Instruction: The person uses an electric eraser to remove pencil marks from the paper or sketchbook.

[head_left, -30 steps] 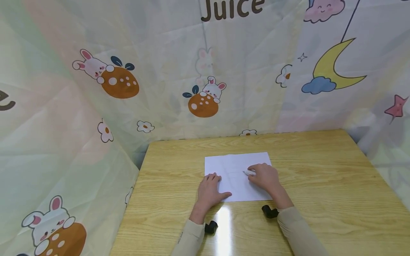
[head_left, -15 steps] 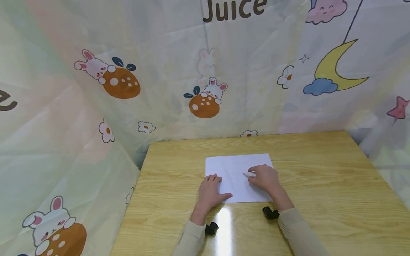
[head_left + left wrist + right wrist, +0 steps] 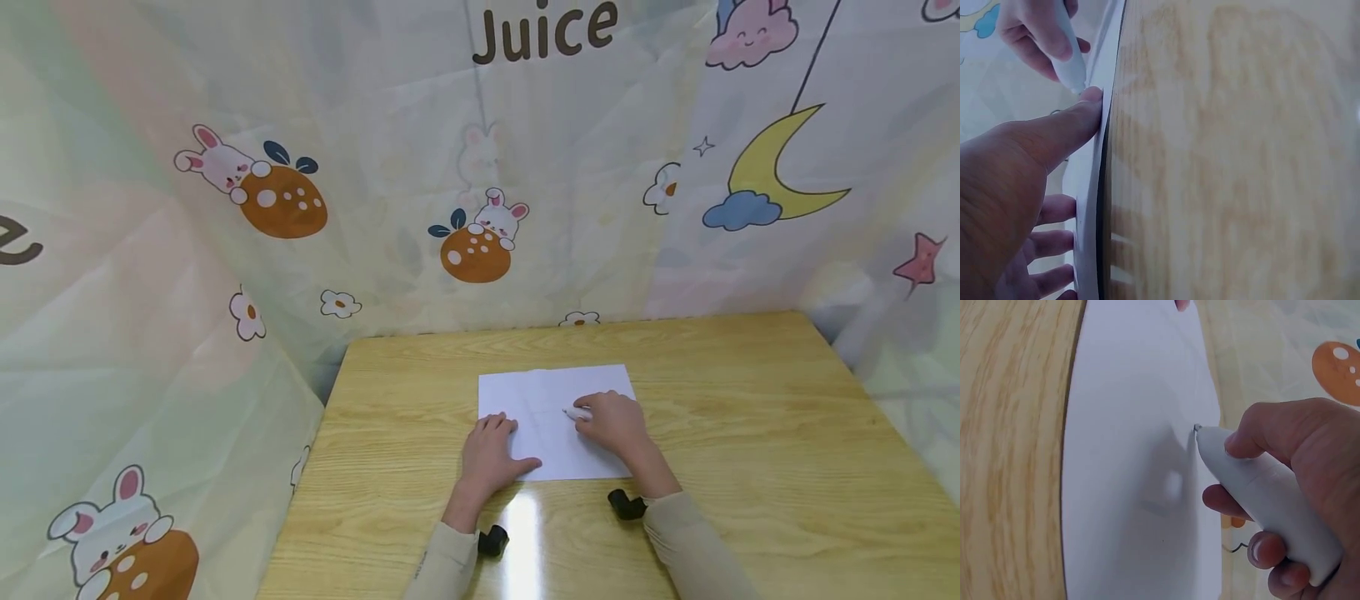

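White paper (image 3: pixel 555 442) lies near the far edge of the table (image 3: pixel 390 417). My left hand (image 3: pixel 489 454) rests, fingers spread, over the paper's near-left corner, presumably to steady it; my right hand (image 3: pixel 611 423) grips the pen-shaped tool (image 3: pixel 1266 494), tip toward mid-sheet.

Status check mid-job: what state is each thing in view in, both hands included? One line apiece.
Left hand: fingers and thumb spread, resting on the paper's left part.
Right hand: gripping the white pen-like tool.
White pen-like tool: tilted, tip exposed at the paper; contact unclear.
Paper: unfolded on the table, faint lines across it.
Table: bearing the paper.
Printed backdrop: hanging, wrinkled.
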The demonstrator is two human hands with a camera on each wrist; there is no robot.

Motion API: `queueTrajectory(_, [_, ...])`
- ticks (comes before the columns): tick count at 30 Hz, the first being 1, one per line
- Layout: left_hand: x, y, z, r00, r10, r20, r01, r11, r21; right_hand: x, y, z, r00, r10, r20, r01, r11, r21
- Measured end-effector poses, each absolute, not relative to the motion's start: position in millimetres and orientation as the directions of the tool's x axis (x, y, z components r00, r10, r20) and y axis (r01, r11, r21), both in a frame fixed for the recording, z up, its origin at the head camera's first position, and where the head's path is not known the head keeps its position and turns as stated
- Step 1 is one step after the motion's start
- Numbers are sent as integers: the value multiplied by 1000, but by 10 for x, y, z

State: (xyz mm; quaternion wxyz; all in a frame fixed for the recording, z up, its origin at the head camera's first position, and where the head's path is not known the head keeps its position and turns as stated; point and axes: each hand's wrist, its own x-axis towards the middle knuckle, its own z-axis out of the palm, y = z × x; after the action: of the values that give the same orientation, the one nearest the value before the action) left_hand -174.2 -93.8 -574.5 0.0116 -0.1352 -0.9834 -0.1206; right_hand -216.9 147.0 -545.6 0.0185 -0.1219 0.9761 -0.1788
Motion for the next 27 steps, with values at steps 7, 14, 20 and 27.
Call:
queueTrajectory(7, [-1746,-953,-5805,-964,263,48,267,937,224,-2154,1478,-5500,-976,-217,13,-207,910,-360])
queueTrajectory(14, [-1752,-956,-5788,-962,261,79,272,933,235,-2147,1490,-5475,-973,-224,51,-227,905,-360])
queueTrajectory(20, [-1747,-958,-5783,-962,264,66,272,936,226,-2143,1477,-5500,-967,-240,79,-253,899,-357])
queueTrajectory(27, [-1753,-957,-5786,-963,263,66,271,936,225,-2133,1478,-5512,-970,-231,71,-241,905,-350])
